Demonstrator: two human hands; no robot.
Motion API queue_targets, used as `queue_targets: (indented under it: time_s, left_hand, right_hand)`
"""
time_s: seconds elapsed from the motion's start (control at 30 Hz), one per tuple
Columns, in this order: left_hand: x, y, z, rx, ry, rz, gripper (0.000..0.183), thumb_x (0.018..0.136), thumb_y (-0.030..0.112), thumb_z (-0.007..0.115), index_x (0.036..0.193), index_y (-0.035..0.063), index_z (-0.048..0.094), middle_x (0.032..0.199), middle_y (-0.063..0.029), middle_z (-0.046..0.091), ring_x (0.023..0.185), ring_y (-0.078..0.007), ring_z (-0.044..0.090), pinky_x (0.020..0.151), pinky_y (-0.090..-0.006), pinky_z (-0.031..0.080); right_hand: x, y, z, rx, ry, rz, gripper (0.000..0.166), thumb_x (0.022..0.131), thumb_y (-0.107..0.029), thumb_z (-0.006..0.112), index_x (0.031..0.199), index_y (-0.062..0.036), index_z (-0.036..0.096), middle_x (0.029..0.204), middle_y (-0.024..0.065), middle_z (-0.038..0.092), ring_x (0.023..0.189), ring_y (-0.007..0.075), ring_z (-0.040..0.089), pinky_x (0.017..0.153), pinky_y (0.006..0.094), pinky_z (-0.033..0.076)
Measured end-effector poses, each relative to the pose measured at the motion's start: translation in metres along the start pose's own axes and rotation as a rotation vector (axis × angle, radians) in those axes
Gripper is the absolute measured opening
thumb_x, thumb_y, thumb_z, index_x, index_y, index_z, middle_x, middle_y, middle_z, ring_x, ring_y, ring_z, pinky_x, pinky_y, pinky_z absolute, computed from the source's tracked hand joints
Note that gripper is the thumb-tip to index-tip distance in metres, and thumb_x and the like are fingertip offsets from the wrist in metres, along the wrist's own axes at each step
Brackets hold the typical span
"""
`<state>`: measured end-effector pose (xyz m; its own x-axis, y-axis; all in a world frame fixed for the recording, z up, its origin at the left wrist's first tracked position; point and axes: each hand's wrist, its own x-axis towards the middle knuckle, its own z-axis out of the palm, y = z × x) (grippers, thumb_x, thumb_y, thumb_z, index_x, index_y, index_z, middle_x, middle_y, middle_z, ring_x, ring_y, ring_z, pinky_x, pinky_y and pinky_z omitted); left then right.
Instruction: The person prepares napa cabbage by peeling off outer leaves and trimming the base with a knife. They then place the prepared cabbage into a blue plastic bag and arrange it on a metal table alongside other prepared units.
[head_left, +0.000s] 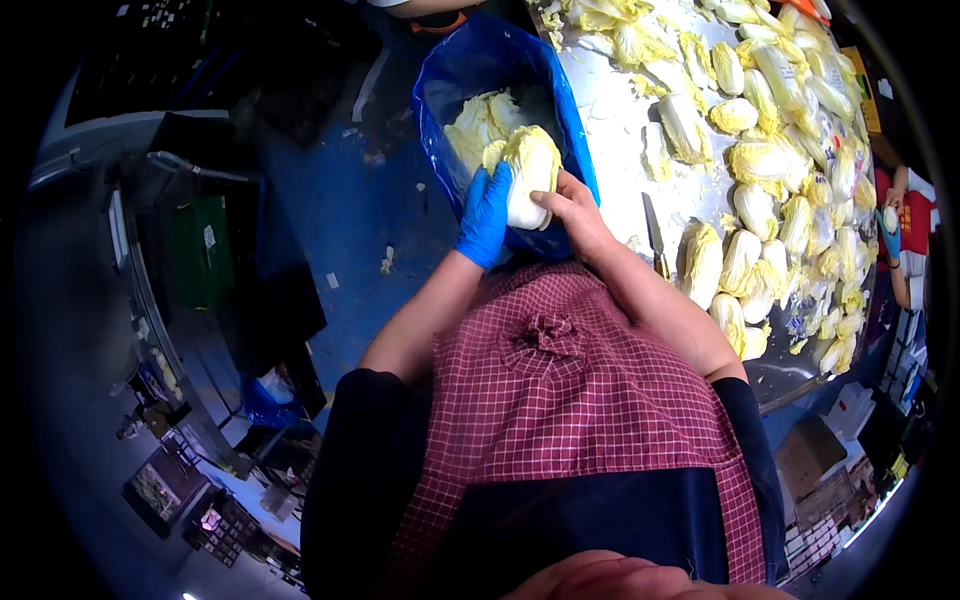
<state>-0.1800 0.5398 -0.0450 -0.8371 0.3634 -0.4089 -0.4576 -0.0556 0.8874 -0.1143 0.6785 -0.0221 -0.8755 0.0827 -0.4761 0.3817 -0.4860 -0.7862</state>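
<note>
A pale napa cabbage (531, 176) is held between my two hands, over a bin lined with a blue plastic bag (581, 139). My left hand (486, 214), in a blue glove, grips its left side. Bare, my right hand (576, 210) holds the right side near the base, thumb on the white stalk. Loose cabbage leaves (480, 124) lie inside the blue bag, beyond the held cabbage. On the metal table (611, 142) to the right rests a knife (654, 232), touched by neither hand.
Many napa cabbages (757, 165) and loose leaves cover much of the table. Another person's gloved hand (890, 232) is at the table's far right side. A sleeve or arm of someone (435, 7) shows beyond the bin. Green crate (201, 251) stands at left.
</note>
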Motion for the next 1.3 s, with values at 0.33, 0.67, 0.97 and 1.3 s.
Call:
queue_targets:
  time_s: [0.33,0.67,0.97,1.3]
  left_hand:
    - [-0.005,-0.003,-0.008,0.954,0.337,0.666,0.062,0.088,0.033,0.067,0.136,0.0033,0.043,0.119,-0.0223,0.051,0.111,-0.0354,0.050,0.099,-0.0431,0.040]
    - [-0.002,-0.008,-0.004,0.233,0.010,0.207,0.055,0.097,0.040,0.051,0.134,-0.0005,0.046,0.125,-0.0155,0.056,0.111,-0.0251,0.056,0.095,-0.0360,0.046]
    - [-0.002,0.006,-0.018,-0.468,-0.167,-0.270,0.064,0.096,0.052,0.047,0.140,0.0054,0.041,0.133,-0.0116,0.054,0.116,-0.0240,0.057,0.096,-0.0359,0.048]
    - [-0.004,0.014,-0.011,-0.316,-0.101,-0.077,0.059,0.101,0.049,0.035,0.143,0.0077,0.038,0.134,-0.0116,0.052,0.119,-0.0264,0.054,0.099,-0.0390,0.046]
  right_hand:
    - [0.000,0.007,0.002,-0.085,0.071,-0.045,0.050,0.081,-0.012,0.065,0.125,0.0057,0.048,0.111,0.0143,0.063,0.100,0.0195,0.061,0.088,0.0311,0.048]
    - [-0.001,0.008,0.004,-0.107,0.072,-0.101,0.045,0.087,-0.017,0.066,0.122,0.0046,0.050,0.108,0.0120,0.064,0.096,0.0169,0.061,0.083,0.0291,0.049]
    - [0.007,0.014,-0.009,0.003,0.156,-0.078,0.026,0.100,-0.020,0.049,0.117,-0.0007,0.054,0.095,0.0056,0.065,0.077,0.0117,0.062,0.066,0.0263,0.051]
    - [0.001,0.008,-0.003,-0.299,-0.026,-0.157,0.055,0.086,-0.030,0.068,0.125,0.0035,0.048,0.114,0.0123,0.056,0.092,0.0164,0.058,0.083,0.0291,0.048]
